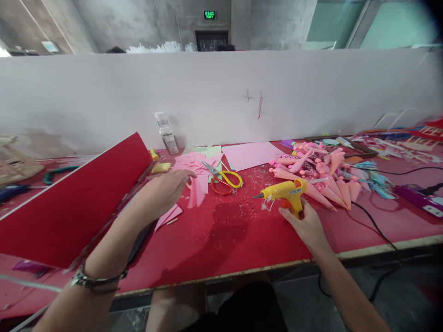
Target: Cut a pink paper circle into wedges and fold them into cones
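I noted my right hand (304, 223) closed around the glue gun (285, 193) grip, nozzle axis pointing left, while my left hand (166, 189), fingers spread, reached the pink paper pieces (197, 177) lying left of that nozzle.

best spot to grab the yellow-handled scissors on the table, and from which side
Take the scissors by the yellow handle loops, coming from the right. They lie flat with the blades pointing up-left toward the pink paper scraps, so the loops are the end facing away from the sharp tips. The left hand is nearest; the right hand is on the glue gun.
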Motion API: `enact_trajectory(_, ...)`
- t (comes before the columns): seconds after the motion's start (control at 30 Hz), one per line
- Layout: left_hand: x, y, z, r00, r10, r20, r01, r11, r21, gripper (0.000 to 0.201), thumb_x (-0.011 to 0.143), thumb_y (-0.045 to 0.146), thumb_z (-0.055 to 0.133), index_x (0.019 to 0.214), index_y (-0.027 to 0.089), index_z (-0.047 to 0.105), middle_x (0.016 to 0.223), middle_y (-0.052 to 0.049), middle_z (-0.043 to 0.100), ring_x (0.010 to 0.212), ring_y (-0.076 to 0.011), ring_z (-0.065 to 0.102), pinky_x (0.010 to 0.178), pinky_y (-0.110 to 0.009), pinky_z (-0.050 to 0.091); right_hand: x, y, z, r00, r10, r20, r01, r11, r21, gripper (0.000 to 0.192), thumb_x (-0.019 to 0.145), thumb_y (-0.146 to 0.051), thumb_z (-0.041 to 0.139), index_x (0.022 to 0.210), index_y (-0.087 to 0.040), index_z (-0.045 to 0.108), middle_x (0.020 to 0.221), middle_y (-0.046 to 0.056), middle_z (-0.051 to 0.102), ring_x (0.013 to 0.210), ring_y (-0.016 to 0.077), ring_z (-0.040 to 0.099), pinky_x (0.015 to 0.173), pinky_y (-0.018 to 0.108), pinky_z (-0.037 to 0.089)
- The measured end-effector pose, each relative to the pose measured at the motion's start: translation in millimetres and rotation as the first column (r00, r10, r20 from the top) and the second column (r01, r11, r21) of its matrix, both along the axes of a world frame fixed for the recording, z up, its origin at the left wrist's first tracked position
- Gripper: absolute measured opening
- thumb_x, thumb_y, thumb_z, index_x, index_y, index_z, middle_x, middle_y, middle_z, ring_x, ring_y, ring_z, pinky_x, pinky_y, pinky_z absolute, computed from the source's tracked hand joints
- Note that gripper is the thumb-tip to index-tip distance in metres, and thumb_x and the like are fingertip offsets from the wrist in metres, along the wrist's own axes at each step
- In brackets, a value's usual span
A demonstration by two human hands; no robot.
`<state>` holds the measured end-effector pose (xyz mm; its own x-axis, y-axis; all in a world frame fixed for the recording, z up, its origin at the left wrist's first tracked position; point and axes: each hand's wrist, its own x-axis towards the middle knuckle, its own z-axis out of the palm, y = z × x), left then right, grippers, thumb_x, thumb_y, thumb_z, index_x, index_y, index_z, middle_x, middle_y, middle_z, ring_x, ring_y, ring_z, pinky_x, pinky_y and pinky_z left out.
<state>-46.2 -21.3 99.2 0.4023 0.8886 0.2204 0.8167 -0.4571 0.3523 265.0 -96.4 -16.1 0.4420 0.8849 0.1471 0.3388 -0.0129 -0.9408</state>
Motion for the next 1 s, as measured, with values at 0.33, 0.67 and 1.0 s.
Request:
enact_trajectory(0.33, 17, 23, -35.3, 0.442, 0.311, 0.841, 0.256, 0.855, -0.451, 0.014, 0.080, 0.029, 0.043, 0.076, 0.018, 0.052, 0.064, 0.003, 0.055, 0.036, -0.0027, 0.022, 0.046, -0.020, 0.037, -2, -1, 3.9, 1.000, -0.001, -0.004, 0.001, 1.000, 0.015, 0.040, 0.060, -0.043, 0.065, 0.086, -0.016, 0.054, 0.069, 0.001, 0.053, 0.063, 0.0160, 0.051, 0.056, 0.027, 0.043)
enact_trajectory(0.67, 16, 59, -49.7, 0.886, 0.035, 0.463, 0.142, 0.929, -0.343, 0.019, 0.074, 0.026, 0.042, 0.067, 0.017, 0.058, 0.046, 0.005, 0.040, 0.042, -0.0089, 0.039, 0.046, -0.020, 0.033, 1, 0, 0.4, 0.999, -0.020, -0.030, 0.021, 1.000, 0.021, 0.039, 0.060, -0.045, 0.065, 0.083, -0.016, 0.053, 0.064, -0.001, 0.050, 0.059, 0.0150, 0.050, 0.054, 0.026, 0.042)
enact_trajectory(1.0, 6, 182, -6.7, 0.974, 0.045, -0.223, -0.031, 0.997, 0.068, 0.032, 0.064, 0.008, 0.044, 0.087, 0.016, 0.065, 0.098, -0.010, 0.062, 0.085, -0.0223, 0.056, 0.073, -0.029, 0.039, 2, 1, 1.4, 0.999, -0.045, -0.012, 0.045, 0.998, 0.040, 0.038, 0.061, -0.046, 0.064, 0.081, -0.017, 0.053, 0.062, -0.002, 0.052, 0.055, 0.0142, 0.048, 0.052, 0.025, 0.041)
